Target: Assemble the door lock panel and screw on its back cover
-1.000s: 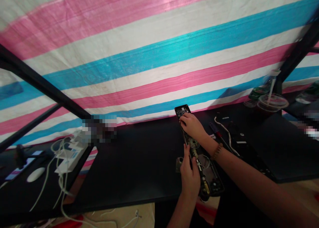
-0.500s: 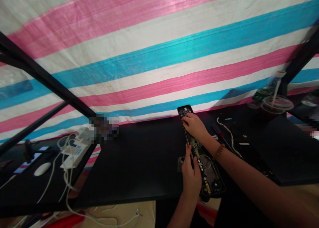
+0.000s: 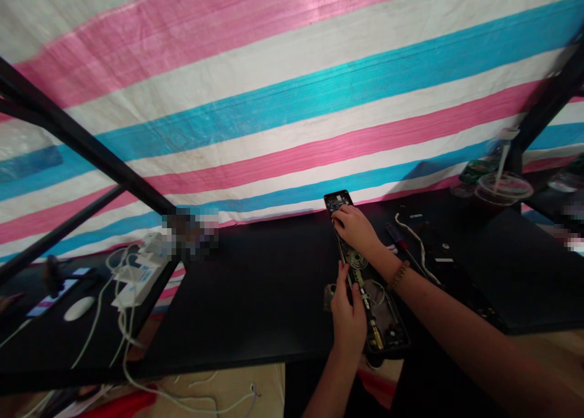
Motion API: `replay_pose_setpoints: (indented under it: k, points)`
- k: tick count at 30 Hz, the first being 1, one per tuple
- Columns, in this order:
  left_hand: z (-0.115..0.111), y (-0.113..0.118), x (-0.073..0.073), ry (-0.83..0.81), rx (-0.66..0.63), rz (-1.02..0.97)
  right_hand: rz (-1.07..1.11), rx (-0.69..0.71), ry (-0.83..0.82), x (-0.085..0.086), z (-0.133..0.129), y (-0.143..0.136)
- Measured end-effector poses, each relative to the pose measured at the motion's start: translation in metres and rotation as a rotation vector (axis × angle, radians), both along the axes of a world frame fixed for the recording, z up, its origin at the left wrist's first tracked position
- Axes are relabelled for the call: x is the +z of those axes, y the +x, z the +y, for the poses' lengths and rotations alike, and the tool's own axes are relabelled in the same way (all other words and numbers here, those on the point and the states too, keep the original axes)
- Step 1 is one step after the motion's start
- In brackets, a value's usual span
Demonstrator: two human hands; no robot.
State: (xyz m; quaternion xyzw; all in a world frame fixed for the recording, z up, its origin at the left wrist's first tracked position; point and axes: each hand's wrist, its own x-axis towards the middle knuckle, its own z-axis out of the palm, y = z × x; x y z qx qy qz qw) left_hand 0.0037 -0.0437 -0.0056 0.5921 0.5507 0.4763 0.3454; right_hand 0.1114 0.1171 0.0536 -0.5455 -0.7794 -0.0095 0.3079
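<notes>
A long, narrow electronic device housing [image 3: 398,320] lies opened on the black table, with circuit parts, a round coil-like piece and a brass-coloured cylinder inside. A thin pale line, a wire or a rim, runs along its left side. My left hand [image 3: 349,317] grips the housing's left edge near the middle, index finger stretched along it. Toward the far end, my right hand [image 3: 353,226] is closed, its curled fingertips pinched at the left side; whatever lies between them is hidden. Beside my left hand is a small clear-and-metal piece [image 3: 328,297].
Right of the housing lie a screwdriver [image 3: 396,236], a white cable [image 3: 417,241] and small loose parts. A lidded cup with a straw [image 3: 504,190] stands at the back right. Leftward are a power strip [image 3: 139,287] with tangled cables, a white mouse [image 3: 79,308] and a lit phone [image 3: 59,293].
Both hands keep nearly the same places on the housing. The view has shifted slightly, and the things at the right appear a little further left.
</notes>
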Motion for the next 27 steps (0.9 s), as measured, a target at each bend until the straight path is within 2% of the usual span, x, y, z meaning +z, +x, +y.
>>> replay_pose_setpoints:
  k: [10,15,18,21,24,27]
  points:
    - [0.002,0.000,0.000,-0.007,-0.007,-0.003,0.034,0.024,0.006,0.003,-0.002,0.001]
    - [-0.007,-0.007,0.007,-0.046,-0.019,-0.046,0.131,0.091,0.108,0.017,-0.027,0.003]
    - [-0.019,-0.031,0.008,-0.055,0.019,-0.048,0.302,0.071,0.124,0.019,-0.062,0.011]
    - [-0.022,-0.068,0.004,-0.068,0.153,0.125,0.501,0.021,0.094,0.009,-0.101,0.023]
    - [-0.009,-0.100,-0.001,0.016,0.151,0.282,0.599,-0.039,0.044,-0.007,-0.134,0.032]
    - [0.015,-0.114,0.000,0.048,0.094,0.378,0.635,-0.084,0.026,-0.018,-0.156,0.030]
